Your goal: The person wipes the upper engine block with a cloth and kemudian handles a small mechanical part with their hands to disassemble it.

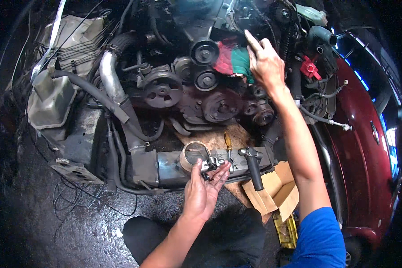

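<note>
At the far left of the engine you have a tank, then a silver pipe and a pulley. Your ring is above the middle of the radiator; your left hand, palm up, has thumb and fingers clamped on the ring's metal fitting. Just right of that, a screwdriver lies with its yellow handle past the radiator's far edge. A red and green cloth sits among the pulleys beyond. Near the radiator's right end, a ratchet hangs its black handle over the near edge. Your right hand is beside the cloth, index finger extended, the others curled; you cannot tell whether they grip it. Below the ratchet stands an open box, with a yellow tray beside it on the floor; rightmost is a red panel.
</note>
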`<state>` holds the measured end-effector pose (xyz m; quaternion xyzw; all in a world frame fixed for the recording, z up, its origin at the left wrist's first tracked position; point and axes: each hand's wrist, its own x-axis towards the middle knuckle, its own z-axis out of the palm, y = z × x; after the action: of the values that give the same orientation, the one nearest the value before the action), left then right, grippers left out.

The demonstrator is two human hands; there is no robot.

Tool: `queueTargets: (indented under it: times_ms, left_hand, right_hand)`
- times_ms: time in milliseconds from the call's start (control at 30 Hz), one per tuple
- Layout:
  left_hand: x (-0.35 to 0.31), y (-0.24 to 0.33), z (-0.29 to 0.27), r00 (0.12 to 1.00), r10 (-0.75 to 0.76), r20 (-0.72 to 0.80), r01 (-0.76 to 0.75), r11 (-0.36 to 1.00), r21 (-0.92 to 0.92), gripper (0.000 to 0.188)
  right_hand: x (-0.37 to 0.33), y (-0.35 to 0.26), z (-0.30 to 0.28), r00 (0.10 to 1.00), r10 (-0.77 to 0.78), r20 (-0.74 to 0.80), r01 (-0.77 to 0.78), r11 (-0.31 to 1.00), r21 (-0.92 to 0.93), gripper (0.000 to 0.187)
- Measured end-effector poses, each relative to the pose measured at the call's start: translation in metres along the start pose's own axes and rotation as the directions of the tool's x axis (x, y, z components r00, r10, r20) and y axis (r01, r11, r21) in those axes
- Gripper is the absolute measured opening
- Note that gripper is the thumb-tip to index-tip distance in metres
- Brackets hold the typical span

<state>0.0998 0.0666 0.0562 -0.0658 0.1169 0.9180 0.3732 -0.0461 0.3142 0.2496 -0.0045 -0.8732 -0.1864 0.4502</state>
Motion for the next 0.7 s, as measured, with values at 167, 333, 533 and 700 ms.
queueTargets:
  times_ms: [167, 333, 533, 700]
  left_hand:
    - [0.004, 0.007, -0.004, 0.999, -0.034, 0.03, 0.034, 0.999, 0.006, 0.064]
    - [0.01, 0.014, -0.007, 0.999, -0.052, 0.016, 0.052, 0.998, -0.02, 0.067]
    - [0.016, 0.016, -0.011, 0.997, -0.057, 0.047, 0.058, 0.998, -0.008, 0.068]
    - [0.017, 0.015, -0.011, 0.998, -0.056, 0.04, 0.056, 0.998, 0.002, 0.067]
  right_hand:
    - [0.017, -0.001, 0.013, 1.0, -0.004, 0.003, 0.004, 0.999, -0.046, 0.047]
    - [0.019, -0.001, 0.018, 1.0, 0.003, -0.015, -0.004, 0.998, -0.064, 0.049]
    - [0.02, -0.001, 0.02, 1.0, 0.0, 0.007, 0.001, 0.996, -0.084, 0.05]
    - [0.021, 0.0, 0.019, 0.999, 0.008, 0.032, -0.006, 0.997, -0.083, 0.049]
